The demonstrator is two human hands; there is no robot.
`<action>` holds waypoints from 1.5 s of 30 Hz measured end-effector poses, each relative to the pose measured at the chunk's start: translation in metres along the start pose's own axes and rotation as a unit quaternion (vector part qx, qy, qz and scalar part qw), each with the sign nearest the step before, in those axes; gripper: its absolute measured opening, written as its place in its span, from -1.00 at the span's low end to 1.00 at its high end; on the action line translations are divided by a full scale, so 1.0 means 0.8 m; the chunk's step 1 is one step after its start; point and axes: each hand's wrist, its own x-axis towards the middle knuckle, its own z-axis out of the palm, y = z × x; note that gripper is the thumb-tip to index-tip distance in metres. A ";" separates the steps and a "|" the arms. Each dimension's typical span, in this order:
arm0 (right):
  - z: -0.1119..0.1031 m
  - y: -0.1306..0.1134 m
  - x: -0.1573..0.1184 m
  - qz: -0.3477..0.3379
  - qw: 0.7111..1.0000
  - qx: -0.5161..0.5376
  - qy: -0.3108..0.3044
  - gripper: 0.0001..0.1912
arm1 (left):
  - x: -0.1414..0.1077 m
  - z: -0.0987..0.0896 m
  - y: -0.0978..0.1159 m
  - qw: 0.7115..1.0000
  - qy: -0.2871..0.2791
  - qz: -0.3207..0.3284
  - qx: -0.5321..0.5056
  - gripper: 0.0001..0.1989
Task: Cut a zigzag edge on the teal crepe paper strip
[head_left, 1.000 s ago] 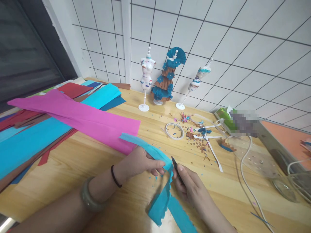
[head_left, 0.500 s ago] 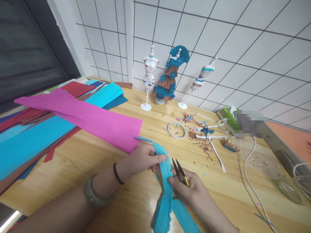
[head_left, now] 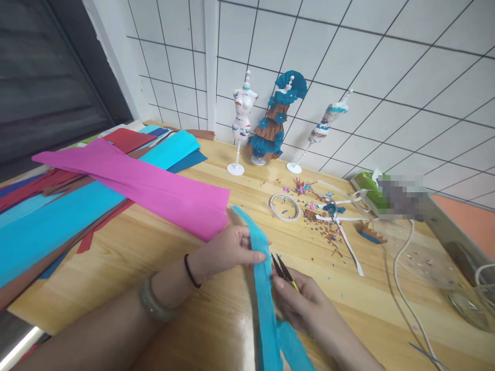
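Note:
A long blue crepe paper strip [head_left: 263, 288] runs from near the pink paper down past the bottom edge of the view. My left hand [head_left: 228, 247] pinches its upper part, thumb on top and fingers beneath. Small scissors [head_left: 284, 270] with dark blades and a bit of yellow on the handle lie in my right hand [head_left: 301, 296], their blades slightly apart and pointing up-left beside the strip's right edge. The right thumb and finger are close to that edge; whether they touch it is unclear. A second length of blue paper [head_left: 294, 348] hangs below my right hand.
Folded pink paper [head_left: 174, 193] lies over stacked coloured sheets [head_left: 46, 226] at left. Behind stand two white mannequins [head_left: 243, 116] [head_left: 328, 121] and a dressed one [head_left: 276, 123]. A tape roll [head_left: 285, 207], paper scraps [head_left: 328, 226], a green tissue pack [head_left: 365, 188] and a white cable [head_left: 398, 263] are at right.
The strip's upper end has swung clear of the pink paper's edge, and its lower part hangs straighter. The scissors sit slightly lower in my right hand's grasp. The whole view has shifted slightly.

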 end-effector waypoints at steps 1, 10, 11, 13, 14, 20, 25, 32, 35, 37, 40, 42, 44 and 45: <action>-0.001 0.001 0.000 -0.005 1.000 0.019 -0.004 -0.60 | 0.000 -0.001 -0.001 1.000 -0.005 0.006 0.003 -0.77; -0.004 -0.001 -0.006 0.011 1.000 -0.008 -0.007 -0.57 | 0.004 -0.003 -0.009 0.999 -0.024 0.024 0.028 -0.74; -0.004 -0.002 -0.007 0.013 1.000 -0.013 -0.008 -0.57 | 0.004 -0.002 -0.009 0.999 -0.029 0.025 0.031 -0.74; -0.004 -0.002 -0.008 0.014 1.000 -0.023 -0.007 -0.57 | 0.003 -0.001 -0.008 0.998 -0.046 0.026 0.027 -0.73; -0.004 -0.002 -0.008 0.014 1.000 -0.026 -0.007 -0.57 | 0.003 -0.001 -0.008 0.998 -0.054 0.027 0.021 -0.72; -0.005 -0.002 -0.007 0.031 0.999 -0.017 -0.018 -0.58 | 0.002 -0.001 -0.010 0.997 -0.066 0.024 0.030 -0.71; -0.004 -0.003 -0.008 0.030 0.999 -0.023 -0.025 -0.57 | 0.001 -0.001 -0.008 0.997 -0.065 0.012 0.040 -0.71; -0.002 -0.010 -0.009 0.018 0.999 -0.044 -0.019 -0.58 | 0.000 0.001 -0.006 0.998 -0.046 0.005 0.038 -0.68; -0.001 -0.013 -0.010 0.021 0.998 -0.053 -0.022 -0.56 | 0.000 0.001 -0.006 0.998 -0.048 0.005 0.037 -0.69; -0.001 -0.015 -0.011 0.027 0.998 -0.054 -0.024 -0.56 | 0.000 0.000 -0.007 0.998 -0.051 0.004 0.042 -0.70; 0.000 -0.017 -0.011 0.032 0.997 -0.065 -0.026 -0.55 | 0.000 -0.001 -0.009 0.997 -0.055 0.000 0.045 -0.69; 0.001 -0.017 -0.011 0.034 0.996 -0.074 -0.026 -0.55 | 0.000 -0.001 -0.010 0.997 -0.056 -0.007 0.044 -0.65; 0.001 -0.018 -0.010 0.034 0.996 -0.082 -0.027 -0.55 | 0.000 0.000 -0.009 0.997 -0.054 -0.014 0.044 -0.63; 0.000 -0.017 -0.010 0.033 0.996 -0.084 -0.027 -0.56 | 0.000 0.000 -0.008 0.997 -0.055 -0.016 0.044 -0.64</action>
